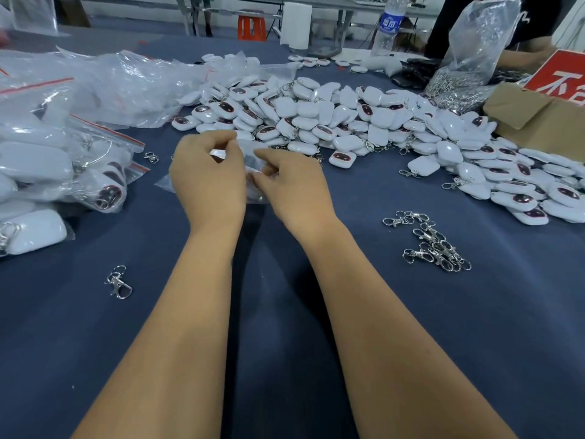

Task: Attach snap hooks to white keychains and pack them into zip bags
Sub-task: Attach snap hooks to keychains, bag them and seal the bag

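- Keychains (pixel 316 118), white with dark red-rimmed faces, lie in a broad heap across the far middle and right of the worktop (pixel 285 312), close enough, I judge, for either hand to draw from without stretching.
- Between the two hands a clear zip bag (pixel 250 172) is held just above the cloth, in front of the heap; it looks as if its mouth is being opened or closed, though whether a keychain is inside cannot be told, as the plastic is blurred and partly hidden.
- Left hand (pixel 207 179) has its fingers curled and pinches the bag's top left edge, knuckles up, wrist nearly straight.
- Right hand (pixel 294 188) pinches the bag's right side, fingers bent toward the left hand, the two hands nearly touching.
- Both forearms reach in from the near edge and converge at the bag.
- Loose snap hooks (pixel 433 242) sit in a small cluster to the right, near that hand; a single hook (pixel 118 283) lies near left.
- Filled zip bags (pixel 63 166) with red seals pile up at the left, probably finished work kept apart from the unpacked heap.
- A cardboard box (pixel 535 118) stands at the far right.
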Available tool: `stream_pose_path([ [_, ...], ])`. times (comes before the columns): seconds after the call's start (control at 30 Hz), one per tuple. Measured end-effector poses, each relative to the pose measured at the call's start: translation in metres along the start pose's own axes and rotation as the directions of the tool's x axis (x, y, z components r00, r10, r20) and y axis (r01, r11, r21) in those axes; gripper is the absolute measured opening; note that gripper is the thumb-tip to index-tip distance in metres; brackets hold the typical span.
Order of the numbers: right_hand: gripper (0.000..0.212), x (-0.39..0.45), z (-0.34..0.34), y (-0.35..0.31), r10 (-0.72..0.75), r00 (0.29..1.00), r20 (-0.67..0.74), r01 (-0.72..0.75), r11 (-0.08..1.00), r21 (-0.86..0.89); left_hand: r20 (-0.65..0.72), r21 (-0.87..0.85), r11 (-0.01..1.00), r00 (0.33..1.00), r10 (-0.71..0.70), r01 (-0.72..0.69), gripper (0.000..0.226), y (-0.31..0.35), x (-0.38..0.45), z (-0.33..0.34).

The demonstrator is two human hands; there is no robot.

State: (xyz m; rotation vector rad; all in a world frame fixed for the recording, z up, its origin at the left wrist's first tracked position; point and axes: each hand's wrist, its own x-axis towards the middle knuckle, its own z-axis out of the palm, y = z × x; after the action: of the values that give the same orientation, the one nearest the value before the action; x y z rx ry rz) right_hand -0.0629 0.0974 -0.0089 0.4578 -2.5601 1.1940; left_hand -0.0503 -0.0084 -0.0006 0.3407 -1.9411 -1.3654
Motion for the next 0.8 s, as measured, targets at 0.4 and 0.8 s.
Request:
stream_pose_path([
  [0.4,0.057,0.006,-0.048,0.044,0.272,0.952,-0.144,-0.307,0.871,-0.383,0.182,0.221,0.955,0.970,0.161,-0.200,0.031,0.002,-0.007,0.006],
  [0.8,0.041,0.004,-0.042,0.045,0.279,0.960,-0.036,-0.273,0.895,-0.351,0.347,0.483,0.817,0.925,0.153,-0.316,0.033,-0.011,-0.008,0.013],
])
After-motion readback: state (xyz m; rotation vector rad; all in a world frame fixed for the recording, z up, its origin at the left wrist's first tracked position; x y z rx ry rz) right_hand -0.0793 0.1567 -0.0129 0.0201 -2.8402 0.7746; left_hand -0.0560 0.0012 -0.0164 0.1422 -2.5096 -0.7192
